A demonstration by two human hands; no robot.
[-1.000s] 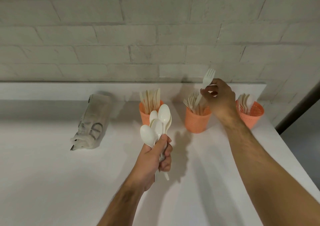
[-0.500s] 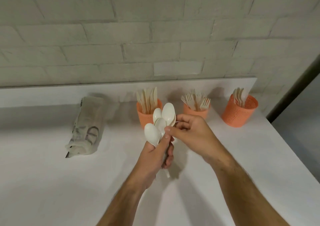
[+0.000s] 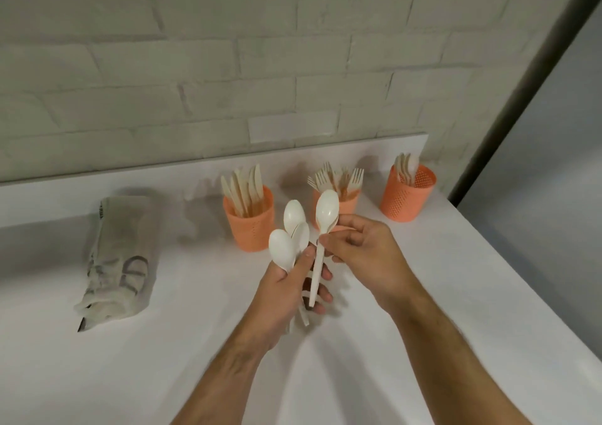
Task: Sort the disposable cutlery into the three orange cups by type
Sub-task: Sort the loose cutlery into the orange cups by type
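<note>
Spoons (image 3: pixel 291 239) of white plastic stand bowl-up in a bunch above the middle of the white table (image 3: pixel 456 294), their handles enclosed in the left hand (image 3: pixel 286 287), whose grip is clenched around them. Just beside that bunch, one more white spoon (image 3: pixel 322 229) stands nearly upright, its neck pinched between the thumb and fingertips of the right hand (image 3: pixel 361 255); its handle runs down in front of the left hand's fingers, and whether it touches them cannot be told. Behind the hands, three orange perforated cups sit in a row near the table's far edge, against a pale brick wall (image 3: pixel 228 66). The left cup (image 3: pixel 249 225) holds wooden knives (image 3: pixel 244 186), the middle cup (image 3: pixel 345 204) holds forks (image 3: pixel 338 177) and is partly hidden by the lifted spoon, and the right cup (image 3: pixel 407 196) near the table's corner holds a few spoons (image 3: pixel 405 167). Well apart on the left lies a crumpled paper bag (image 3: pixel 117 255) with dark lettering, on its side on the table.
</note>
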